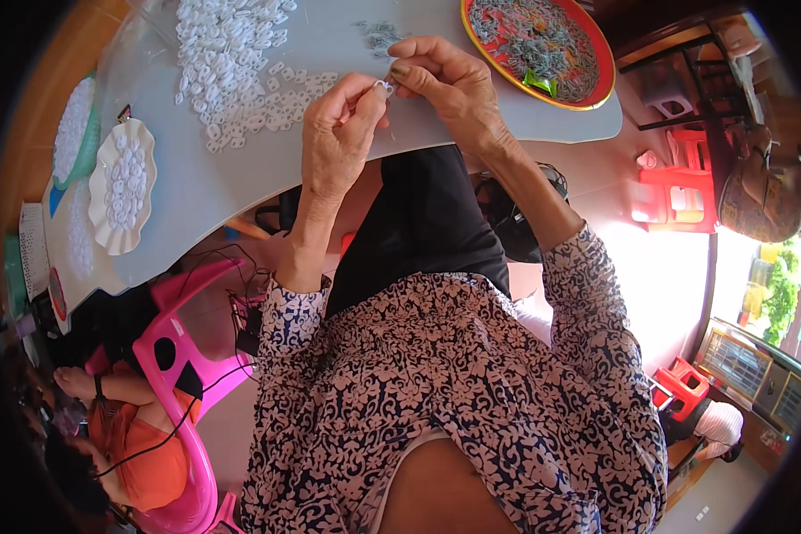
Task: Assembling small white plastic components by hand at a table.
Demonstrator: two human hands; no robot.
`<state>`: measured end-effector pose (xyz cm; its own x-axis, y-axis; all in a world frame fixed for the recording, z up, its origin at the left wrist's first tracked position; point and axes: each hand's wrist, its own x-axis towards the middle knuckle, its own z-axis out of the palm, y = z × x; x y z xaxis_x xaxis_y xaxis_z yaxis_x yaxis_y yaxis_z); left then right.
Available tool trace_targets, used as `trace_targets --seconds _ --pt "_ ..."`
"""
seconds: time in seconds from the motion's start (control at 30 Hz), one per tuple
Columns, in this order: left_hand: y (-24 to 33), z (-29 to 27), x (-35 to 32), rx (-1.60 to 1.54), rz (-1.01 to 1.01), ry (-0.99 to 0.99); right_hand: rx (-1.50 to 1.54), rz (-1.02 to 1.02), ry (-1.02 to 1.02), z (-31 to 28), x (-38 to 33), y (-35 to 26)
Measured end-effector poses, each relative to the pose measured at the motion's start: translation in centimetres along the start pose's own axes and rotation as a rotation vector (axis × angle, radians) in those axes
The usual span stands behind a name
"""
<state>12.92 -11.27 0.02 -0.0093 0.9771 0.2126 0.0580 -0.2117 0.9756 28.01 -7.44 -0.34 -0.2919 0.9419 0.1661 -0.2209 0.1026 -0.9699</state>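
Listing by clock-face direction from the paired hands, at the table's (267, 169) near edge:

- Left hand (340, 133): thumb and forefinger pinching one small white piece (384, 87), just above the table.
- Right hand (454, 93): thumb and fingers drawn close beside that piece; cannot tell whether anything is gripped.
- Twelve o'clock: small pile of grey pieces (380, 36).
- Between two and three o'clock: round red tray (603, 67), yellow rim, many grey pieces inside, one green packet (540, 83) on them.
- Nine o'clock: loose white pieces (267, 107), one layer; beyond, toward ten, a larger white heap (222, 44).
- Between eight and nine: wavy-edged white dish (120, 242) holding white pieces; green bowl (90, 147) of white pieces beside it.
- Seven o'clock, off the table: pink chair (200, 463).
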Motion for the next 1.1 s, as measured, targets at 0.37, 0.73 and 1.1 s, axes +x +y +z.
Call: trace_targets --seconds 0.37,0.73,1.1 --pt "-0.6 0.1 0.0 -0.01 0.022 -0.017 -0.036 -0.014 -0.003 -0.1 -0.1 0.0" --pt "-0.9 -0.3 0.1 0.055 0.017 -0.054 -0.122 -0.074 -0.003 0.1 -0.2 0.3" --pt "-1.2 -0.7 0.0 0.017 0.022 -0.097 -0.334 -0.041 -0.117 -0.9 0.2 -0.2"
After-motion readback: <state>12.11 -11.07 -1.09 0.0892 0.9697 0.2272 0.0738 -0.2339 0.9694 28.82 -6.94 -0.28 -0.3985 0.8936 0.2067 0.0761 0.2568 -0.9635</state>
